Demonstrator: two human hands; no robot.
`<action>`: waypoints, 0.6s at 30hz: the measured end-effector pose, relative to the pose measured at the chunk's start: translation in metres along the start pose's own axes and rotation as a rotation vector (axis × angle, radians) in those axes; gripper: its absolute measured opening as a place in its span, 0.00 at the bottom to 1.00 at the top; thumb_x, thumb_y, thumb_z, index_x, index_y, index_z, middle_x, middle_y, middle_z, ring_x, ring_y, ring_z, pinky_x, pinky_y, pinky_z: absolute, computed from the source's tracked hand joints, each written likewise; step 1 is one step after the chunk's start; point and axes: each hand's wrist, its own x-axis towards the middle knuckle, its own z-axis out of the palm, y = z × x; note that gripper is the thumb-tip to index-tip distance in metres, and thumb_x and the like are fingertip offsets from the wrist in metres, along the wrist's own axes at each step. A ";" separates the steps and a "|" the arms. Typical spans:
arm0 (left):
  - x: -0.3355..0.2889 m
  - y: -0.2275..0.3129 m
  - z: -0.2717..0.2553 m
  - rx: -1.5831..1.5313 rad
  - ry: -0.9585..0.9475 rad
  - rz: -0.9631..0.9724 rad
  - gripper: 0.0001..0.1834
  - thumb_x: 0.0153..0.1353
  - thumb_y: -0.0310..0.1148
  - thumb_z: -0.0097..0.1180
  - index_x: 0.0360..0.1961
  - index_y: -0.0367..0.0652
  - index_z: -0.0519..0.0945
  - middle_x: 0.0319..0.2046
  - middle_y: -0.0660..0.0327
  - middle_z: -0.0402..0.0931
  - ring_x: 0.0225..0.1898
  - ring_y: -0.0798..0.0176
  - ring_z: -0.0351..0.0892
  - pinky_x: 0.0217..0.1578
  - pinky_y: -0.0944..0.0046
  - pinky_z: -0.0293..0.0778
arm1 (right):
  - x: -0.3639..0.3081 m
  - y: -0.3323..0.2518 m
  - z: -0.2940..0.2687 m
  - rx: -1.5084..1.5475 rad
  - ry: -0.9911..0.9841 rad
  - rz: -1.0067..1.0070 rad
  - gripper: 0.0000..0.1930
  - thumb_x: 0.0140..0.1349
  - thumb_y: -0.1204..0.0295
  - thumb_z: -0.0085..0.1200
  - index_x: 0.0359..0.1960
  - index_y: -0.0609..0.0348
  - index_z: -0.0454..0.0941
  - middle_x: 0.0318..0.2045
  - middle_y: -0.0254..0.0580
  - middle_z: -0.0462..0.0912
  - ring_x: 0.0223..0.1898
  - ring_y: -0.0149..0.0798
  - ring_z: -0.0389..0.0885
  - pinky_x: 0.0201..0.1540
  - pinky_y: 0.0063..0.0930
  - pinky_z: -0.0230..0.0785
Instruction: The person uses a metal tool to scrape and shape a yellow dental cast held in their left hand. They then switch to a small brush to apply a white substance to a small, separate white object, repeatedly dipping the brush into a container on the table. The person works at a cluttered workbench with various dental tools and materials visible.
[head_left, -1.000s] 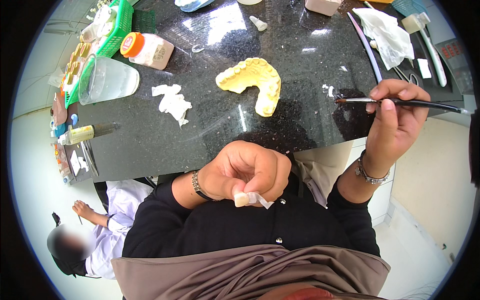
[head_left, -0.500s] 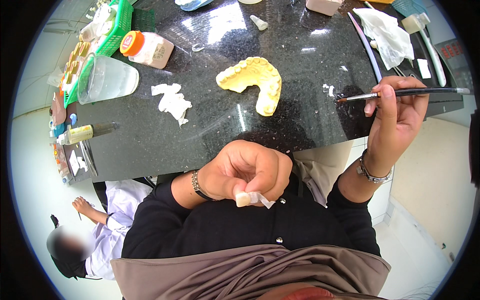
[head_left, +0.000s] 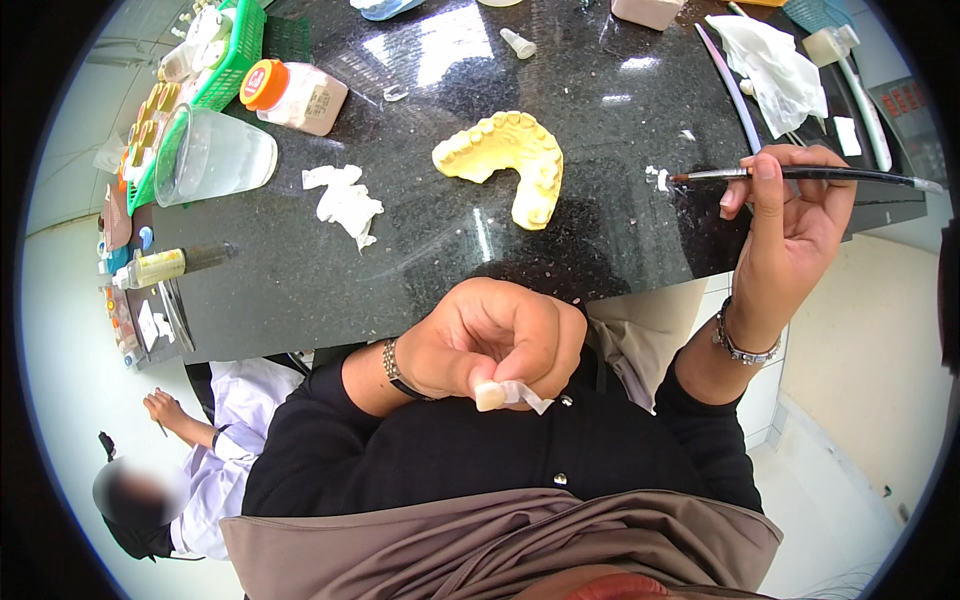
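My left hand [head_left: 500, 335] is closed in a pinch near my chest. Between thumb and finger it grips an ivory, tooth-shaped piece [head_left: 489, 397], with a thin translucent strip [head_left: 528, 395] sticking out beside it. Over the right of the table, my right hand [head_left: 800, 215] pinches a slim black-handled brush [head_left: 870, 177]. Its brown tip points left and reaches the edge of a small white smear [head_left: 657, 179] on the tabletop; whether it touches is hard to tell. A yellow dental cast [head_left: 540, 165], an arch with teeth, lies between and beyond both hands.
Crumpled white tissue [head_left: 348, 207], a plastic cup of clear liquid [head_left: 225, 158] and an orange-capped jar [head_left: 300, 98] stand or lie left on the black table [head_left: 420, 240]. Far right are a white cloth [head_left: 770, 75] and tools. At lower left sits another person [head_left: 225, 480].
The brush tip has moved slightly left and up to the white smear, and its handle now lies flatter. My left hand has barely moved; the tooth-shaped piece has turned slightly.
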 end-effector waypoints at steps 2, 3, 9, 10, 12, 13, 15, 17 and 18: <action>0.000 0.000 0.000 -0.009 -0.001 0.000 0.15 0.52 0.41 0.55 0.19 0.43 0.68 0.21 0.63 0.65 0.22 0.72 0.62 0.23 0.75 0.59 | 0.000 -0.001 0.000 0.013 0.011 -0.012 0.12 0.54 0.83 0.48 0.37 0.62 0.60 0.27 0.43 0.73 0.20 0.28 0.72 0.21 0.16 0.66; 0.001 0.000 0.001 -0.014 -0.001 -0.003 0.14 0.52 0.41 0.55 0.19 0.43 0.68 0.21 0.63 0.65 0.22 0.72 0.62 0.23 0.75 0.59 | 0.000 -0.001 -0.001 0.019 0.017 -0.018 0.12 0.54 0.83 0.48 0.37 0.62 0.60 0.27 0.43 0.73 0.20 0.28 0.72 0.22 0.16 0.66; 0.000 0.000 0.001 -0.033 -0.006 -0.004 0.14 0.52 0.39 0.55 0.20 0.43 0.68 0.21 0.63 0.65 0.22 0.72 0.62 0.23 0.75 0.59 | 0.000 -0.002 0.002 0.024 0.021 -0.040 0.12 0.54 0.83 0.48 0.37 0.61 0.60 0.26 0.43 0.73 0.20 0.28 0.72 0.22 0.15 0.66; -0.001 0.000 0.001 -0.036 -0.004 -0.006 0.13 0.52 0.39 0.55 0.20 0.43 0.68 0.21 0.63 0.65 0.22 0.72 0.62 0.23 0.75 0.59 | 0.000 -0.002 0.002 0.022 0.019 -0.043 0.12 0.54 0.83 0.48 0.37 0.61 0.60 0.26 0.43 0.73 0.20 0.28 0.72 0.22 0.15 0.66; 0.000 0.000 0.001 -0.043 -0.008 -0.011 0.13 0.52 0.39 0.55 0.20 0.43 0.68 0.21 0.63 0.65 0.22 0.72 0.61 0.24 0.75 0.59 | -0.001 -0.003 0.002 0.012 0.019 -0.047 0.12 0.54 0.83 0.48 0.37 0.61 0.60 0.27 0.43 0.73 0.20 0.28 0.72 0.22 0.15 0.67; 0.000 0.000 0.001 -0.047 -0.010 -0.013 0.13 0.52 0.39 0.55 0.20 0.43 0.68 0.21 0.63 0.64 0.22 0.72 0.61 0.24 0.75 0.59 | -0.001 -0.003 0.002 0.000 0.012 -0.046 0.12 0.54 0.83 0.48 0.37 0.61 0.60 0.27 0.43 0.73 0.20 0.28 0.73 0.22 0.15 0.67; 0.000 -0.001 0.000 -0.042 -0.011 0.001 0.13 0.52 0.39 0.54 0.20 0.42 0.68 0.21 0.63 0.64 0.22 0.72 0.61 0.24 0.75 0.59 | 0.000 -0.002 0.003 -0.020 -0.008 -0.045 0.12 0.54 0.83 0.48 0.37 0.61 0.60 0.27 0.43 0.73 0.20 0.28 0.73 0.22 0.16 0.67; 0.000 -0.001 0.000 -0.043 -0.010 0.004 0.13 0.52 0.39 0.54 0.20 0.42 0.68 0.21 0.63 0.64 0.22 0.72 0.61 0.24 0.75 0.59 | 0.000 -0.002 0.003 -0.022 -0.005 -0.031 0.12 0.54 0.83 0.48 0.37 0.62 0.60 0.27 0.43 0.73 0.21 0.28 0.73 0.22 0.16 0.67; 0.000 0.000 0.000 -0.047 -0.008 0.001 0.13 0.52 0.39 0.54 0.20 0.42 0.68 0.21 0.63 0.64 0.22 0.72 0.61 0.24 0.75 0.59 | -0.001 -0.002 0.003 -0.024 -0.002 -0.025 0.12 0.54 0.83 0.48 0.37 0.62 0.60 0.27 0.43 0.73 0.21 0.28 0.73 0.22 0.16 0.67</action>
